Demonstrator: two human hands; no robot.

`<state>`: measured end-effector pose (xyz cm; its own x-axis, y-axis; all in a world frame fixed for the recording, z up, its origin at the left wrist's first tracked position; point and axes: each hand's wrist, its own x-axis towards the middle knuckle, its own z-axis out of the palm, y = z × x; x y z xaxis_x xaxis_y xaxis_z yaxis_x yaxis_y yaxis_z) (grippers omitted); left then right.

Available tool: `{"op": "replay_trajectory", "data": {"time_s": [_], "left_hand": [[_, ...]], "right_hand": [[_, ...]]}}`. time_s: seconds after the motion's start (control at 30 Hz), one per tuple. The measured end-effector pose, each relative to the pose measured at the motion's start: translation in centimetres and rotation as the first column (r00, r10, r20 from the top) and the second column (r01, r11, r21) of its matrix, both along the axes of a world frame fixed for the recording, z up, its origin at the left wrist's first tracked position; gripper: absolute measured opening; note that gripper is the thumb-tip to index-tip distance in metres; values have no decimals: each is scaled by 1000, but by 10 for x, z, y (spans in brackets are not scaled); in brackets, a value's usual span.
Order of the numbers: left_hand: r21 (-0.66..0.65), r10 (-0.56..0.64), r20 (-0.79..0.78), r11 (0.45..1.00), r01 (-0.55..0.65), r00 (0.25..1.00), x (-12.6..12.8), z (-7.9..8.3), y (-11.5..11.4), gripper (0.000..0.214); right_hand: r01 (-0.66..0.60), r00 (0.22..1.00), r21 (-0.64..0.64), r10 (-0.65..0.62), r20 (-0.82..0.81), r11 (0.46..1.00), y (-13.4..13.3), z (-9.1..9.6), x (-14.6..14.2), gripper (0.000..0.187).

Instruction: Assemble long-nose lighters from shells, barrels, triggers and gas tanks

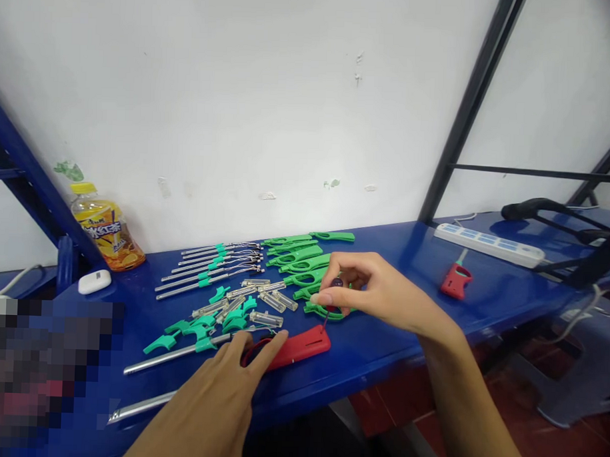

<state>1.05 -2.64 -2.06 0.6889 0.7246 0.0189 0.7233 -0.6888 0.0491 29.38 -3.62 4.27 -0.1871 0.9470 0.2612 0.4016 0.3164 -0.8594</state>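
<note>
My left hand (219, 392) holds a red lighter (305, 346) down on the blue table, its fingers around the trigger end. A metal tube (143, 405) reaches out from under that hand. In a pinch of thumb and fingers, my right hand (377, 291) grips a screwdriver (337, 282) with a dark handle, held upright. Its thin shaft meets the far end of the red casing. Just behind lie clear fuel tanks (266, 318), teal triggers (200, 330) and a loose metal lighter rod (163, 361). Green casing halves (304, 263) are laid out behind my right hand.
Several metal rods with wires (208, 278) lie in a row at the back left. An iced tea bottle (107, 228) and a white earbud case (94, 282) stand left. On the right are a complete red lighter (456, 280), a power strip (489, 245) and a dark frame post (463, 121).
</note>
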Motion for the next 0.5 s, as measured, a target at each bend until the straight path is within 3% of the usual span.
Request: {"op": "replay_trajectory", "data": {"time_s": [0.2, 0.33, 0.5], "left_hand": [[7, 124, -80, 992, -124, 989, -9, -7, 13, 90], [13, 111, -5, 994, -111, 994, -12, -9, 17, 81], [76, 76, 46, 994, -79, 996, -20, 2, 16, 71]], "right_hand": [[-33, 998, 49, 30, 60, 998, 2, -1, -1, 32], [-14, 989, 134, -6, 147, 991, 3, -1, -4, 35], [108, 994, 286, -104, -29, 952, 0, 0, -2, 41]]}}
